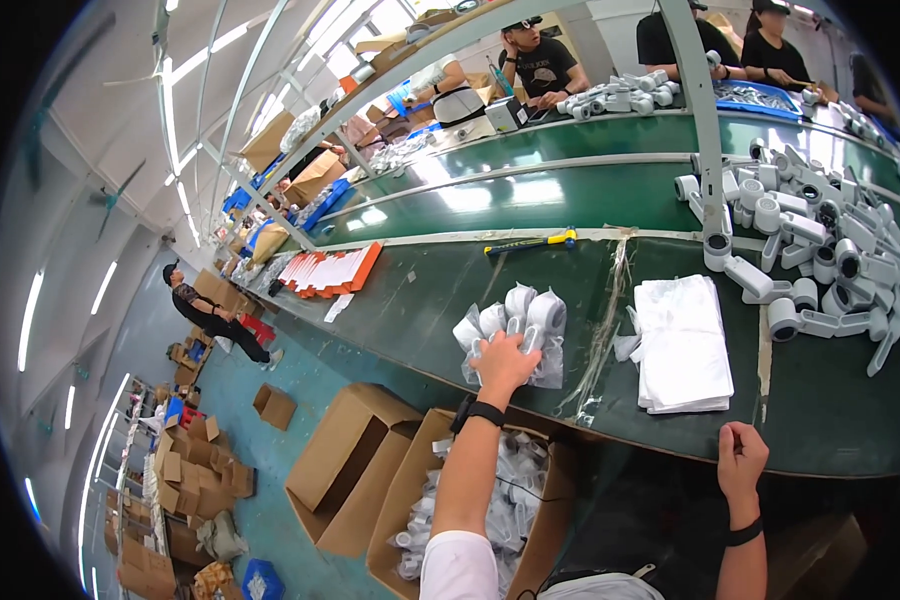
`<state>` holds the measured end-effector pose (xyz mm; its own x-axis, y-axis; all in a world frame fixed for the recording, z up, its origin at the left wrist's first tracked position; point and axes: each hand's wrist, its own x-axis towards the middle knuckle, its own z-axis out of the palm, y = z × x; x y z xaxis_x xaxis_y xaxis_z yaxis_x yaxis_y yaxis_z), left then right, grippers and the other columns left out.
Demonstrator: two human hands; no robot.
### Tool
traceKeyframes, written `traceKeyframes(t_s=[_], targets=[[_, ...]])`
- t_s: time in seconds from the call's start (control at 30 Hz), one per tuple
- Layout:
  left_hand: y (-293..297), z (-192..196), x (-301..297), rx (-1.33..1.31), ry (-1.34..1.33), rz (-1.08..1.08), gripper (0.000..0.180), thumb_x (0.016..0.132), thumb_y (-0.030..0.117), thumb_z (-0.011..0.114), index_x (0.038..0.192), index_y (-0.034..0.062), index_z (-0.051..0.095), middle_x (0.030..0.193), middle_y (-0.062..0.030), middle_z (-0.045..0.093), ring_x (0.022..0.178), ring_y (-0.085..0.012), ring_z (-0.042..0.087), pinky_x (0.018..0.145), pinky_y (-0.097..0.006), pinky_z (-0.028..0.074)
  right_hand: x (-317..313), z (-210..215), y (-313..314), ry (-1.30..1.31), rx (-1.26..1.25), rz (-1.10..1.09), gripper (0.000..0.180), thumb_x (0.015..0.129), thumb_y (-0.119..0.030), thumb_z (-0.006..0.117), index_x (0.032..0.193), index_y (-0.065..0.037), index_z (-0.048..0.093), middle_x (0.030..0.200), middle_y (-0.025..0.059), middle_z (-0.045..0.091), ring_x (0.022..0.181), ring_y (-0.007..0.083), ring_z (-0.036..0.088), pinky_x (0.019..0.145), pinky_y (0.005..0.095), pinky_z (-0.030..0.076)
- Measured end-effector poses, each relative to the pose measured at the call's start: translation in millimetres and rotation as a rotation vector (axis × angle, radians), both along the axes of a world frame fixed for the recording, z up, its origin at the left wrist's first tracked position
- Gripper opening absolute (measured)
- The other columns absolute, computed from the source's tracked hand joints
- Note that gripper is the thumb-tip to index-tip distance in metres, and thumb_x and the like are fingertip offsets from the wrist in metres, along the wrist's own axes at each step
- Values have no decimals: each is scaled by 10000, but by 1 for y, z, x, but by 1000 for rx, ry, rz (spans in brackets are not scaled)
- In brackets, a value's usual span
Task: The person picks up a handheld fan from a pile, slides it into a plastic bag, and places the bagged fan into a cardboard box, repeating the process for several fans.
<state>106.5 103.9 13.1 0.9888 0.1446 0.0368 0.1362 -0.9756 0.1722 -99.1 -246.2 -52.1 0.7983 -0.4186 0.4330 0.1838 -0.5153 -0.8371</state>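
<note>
A: Where are the bagged pcs [542, 315] sitting?

B: They're lying in a bunch on the dk green worktop [410, 300], left of the white bag stack [682, 345] and well apart from the loose grey pcs [840, 235]. L hand [505, 362] is resting on their near side.

A: Is it gripping?

B: Fingers are spreading over the film, def. touching; I can't tell if they're squeezing, b/c the fingertips' undersides aren't showing.

A: And R hand [742, 460]?

B: It's curling into a loose fist by the worktop's front edge, nothing showing in it.

A: How're the bagged pcs handling, prob.?

B: I'm guessing fairly light, w/ stiff plastic inside and thin, limp film outside. Film's prob. sliding on those smooth shells, so anyone pinching film alone is risking a slip or a tear.

A: Fragile?

B: Not v., I'm thinking; scuffing's the likelier prob.

A: Best hold?

B: I'm favouring the rounded ends along the far side: fingers wrapping round the hard body thru the film, thumb opposing, loose corners staying clear.
</note>
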Motion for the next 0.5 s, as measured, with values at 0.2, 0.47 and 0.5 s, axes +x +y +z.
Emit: traceKeyframes(t_s=[0.2, 0.47, 0.5], targets=[[17, -5, -24, 23, -197, -5, 414, 718, 442, 643, 996, 140, 695, 1141, -83, 565, 1144, -386, 461, 873, -642, 362, -1, 3, -2, 1, -1, 11, 95, 878, -71, 637, 846, 18, 623, 669, 55, 549, 535, 107, 465, 502, 246, 376], [83, -12, -99, 134, -647, 27, 409, 647, 382, 760, 882, 51, 702, 971, -122, 586, 930, -370, 532, 754, -493, 448, -1, 2, -1, 2, -27, 11, 88, 875, -67, 633, 853, 18, 622, 668, 54, 547, 541, 105, 461, 504, 250, 371], [92, -10, -115, 145, -681, 29, 398, 637, 357, 773, 867, 41, 699, 949, -128, 585, 901, -369, 537, 738, -475, 454, -2, 2, -2, 20, -29, 18, 88, 875, -67, 633, 853, 18, 622, 668, 54, 547, 541, 105, 461, 504, 250, 371]])
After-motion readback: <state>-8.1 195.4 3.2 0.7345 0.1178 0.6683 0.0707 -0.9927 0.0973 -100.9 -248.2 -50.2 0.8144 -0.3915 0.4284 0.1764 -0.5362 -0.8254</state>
